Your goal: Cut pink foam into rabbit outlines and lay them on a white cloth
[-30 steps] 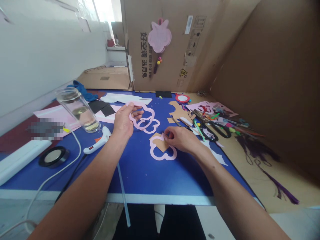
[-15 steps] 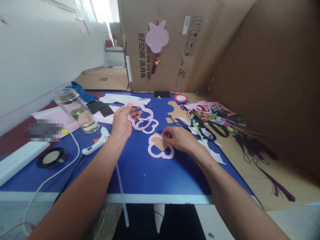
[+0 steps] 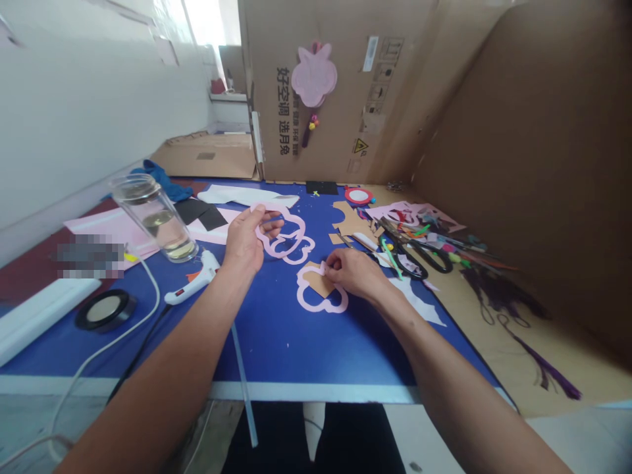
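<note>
Pink scalloped outline (image 3: 323, 306), an open ring with a wavy edge, lies on the blue tabletop (image 3: 306, 355) near the middle, with the right hand (image 3: 353, 270) at its upper right. That hand has thumb and forefinger brought together on the outline's upper rim, and the wrist comes in low from the right. Through the opening shows a piece of brown cardboard (image 3: 322, 284), set at a slant, one corner pointing towards the person. The left hand (image 3: 247, 240) grips a larger pink ring (image 3: 299, 222) between thumb and fingers, holding it tilted, with the free fingers spread behind it. Past its lower edge a smaller pink ring (image 3: 295, 261) shows, partly covered from this angle

Just left of the left forearm lies a white glue gun (image 3: 195, 284) (nozzle pointing away from the person), and a clear stick (image 3: 244, 382) comes out from behind that forearm and runs over the table's near edge. Further left are a glass jar (image 3: 158, 220) with some liquid in it and a black roll of tape (image 3: 126, 306). Beyond the right hand sits a jumble of cardboard scraps, black-handled scissors (image 3: 434, 253) and coloured bits, with a purple tassel (image 3: 553, 372) well apart at the far right. On the upright cardboard behind hangs a pink flower-like piece (image 3: 315, 76), beads below it
</note>
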The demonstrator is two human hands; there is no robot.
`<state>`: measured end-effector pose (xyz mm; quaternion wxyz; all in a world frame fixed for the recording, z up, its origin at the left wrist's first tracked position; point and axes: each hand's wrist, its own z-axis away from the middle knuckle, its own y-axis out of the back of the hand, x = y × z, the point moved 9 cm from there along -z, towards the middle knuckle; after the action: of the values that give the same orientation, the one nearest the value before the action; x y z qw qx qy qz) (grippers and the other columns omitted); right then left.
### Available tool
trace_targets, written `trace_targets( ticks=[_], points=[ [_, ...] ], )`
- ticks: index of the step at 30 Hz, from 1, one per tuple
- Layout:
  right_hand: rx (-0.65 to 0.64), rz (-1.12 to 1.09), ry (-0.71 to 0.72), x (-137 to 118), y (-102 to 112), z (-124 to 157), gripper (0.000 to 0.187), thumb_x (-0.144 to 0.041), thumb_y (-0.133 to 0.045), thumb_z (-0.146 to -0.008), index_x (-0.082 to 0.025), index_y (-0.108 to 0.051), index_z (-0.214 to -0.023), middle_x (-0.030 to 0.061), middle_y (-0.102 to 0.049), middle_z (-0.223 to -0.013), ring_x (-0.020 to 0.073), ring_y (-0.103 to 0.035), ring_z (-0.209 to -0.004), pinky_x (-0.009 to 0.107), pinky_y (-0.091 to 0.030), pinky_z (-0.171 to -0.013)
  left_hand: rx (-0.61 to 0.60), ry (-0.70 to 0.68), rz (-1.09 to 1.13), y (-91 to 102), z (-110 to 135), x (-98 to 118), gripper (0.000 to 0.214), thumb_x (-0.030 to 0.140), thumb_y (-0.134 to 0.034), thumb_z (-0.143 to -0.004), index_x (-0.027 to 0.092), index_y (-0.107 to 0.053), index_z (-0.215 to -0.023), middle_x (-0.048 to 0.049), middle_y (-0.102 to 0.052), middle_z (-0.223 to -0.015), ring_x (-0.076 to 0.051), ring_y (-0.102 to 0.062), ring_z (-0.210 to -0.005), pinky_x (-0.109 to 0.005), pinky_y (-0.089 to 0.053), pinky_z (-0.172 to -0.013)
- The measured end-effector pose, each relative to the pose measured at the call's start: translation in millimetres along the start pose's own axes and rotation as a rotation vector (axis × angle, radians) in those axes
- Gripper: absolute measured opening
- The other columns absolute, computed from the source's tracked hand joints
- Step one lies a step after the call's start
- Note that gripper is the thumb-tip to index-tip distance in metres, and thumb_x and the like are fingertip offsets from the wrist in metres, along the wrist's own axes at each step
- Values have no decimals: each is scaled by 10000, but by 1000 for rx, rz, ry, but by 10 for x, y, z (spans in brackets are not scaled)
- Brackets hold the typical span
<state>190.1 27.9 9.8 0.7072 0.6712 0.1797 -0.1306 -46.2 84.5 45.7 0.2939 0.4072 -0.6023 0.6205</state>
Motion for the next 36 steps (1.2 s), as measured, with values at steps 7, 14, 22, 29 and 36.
trace_targets(
  ticks=[7,14,22,29,36],
  points=[
    [3,-40,-34,51,-19,-33,114,-275,-704,-886,-244,-778,-967,30,-803,-954,200,-691,-823,291,-387,-643,5,0,6,-11,14,2,192,299,-804,-904,161,-672,-891,-80,-791,-858,-159,-747,-661,-236,-563,-584],
    [59,-52,-33,107,91,-49,121,-232,-712,-867,-247,-796,-953,36,-801,-966,213,-705,-869,294,-427,-687,3,-4,10,-2,5,9,193,298,-802,-907,161,-667,-898,-86,-790,-864,-163,-752,-664,-239,-563,-585],
    [46,49,66,107,150,-17,192,-266,-763,-862,-258,-770,-1054,36,-792,-1082,217,-710,-950,295,-459,-737,19,-11,14,17,-7,5,213,327,-805,-907,180,-651,-912,-68,-791,-860,-155,-754,-668,-225,-559,-578],
    [21,109,78,55,171,50,189,-295,-752,-884,-266,-769,-1070,35,-799,-1087,212,-698,-927,294,-408,-683,30,-2,9,16,-7,12,185,303,-785,-921,179,-649,-901,-74,-787,-860,-163,-755,-653,-236,-559,-571],
    [-28,127,4,-16,167,114,159,-318,-689,-937,-284,-780,-1062,28,-804,-979,213,-681,-848,310,-349,-627,24,-2,2,24,-13,-7,168,294,-778,-923,177,-660,-899,-82,-789,-862,-165,-756,-668,-235,-559,-582]
  ],
)
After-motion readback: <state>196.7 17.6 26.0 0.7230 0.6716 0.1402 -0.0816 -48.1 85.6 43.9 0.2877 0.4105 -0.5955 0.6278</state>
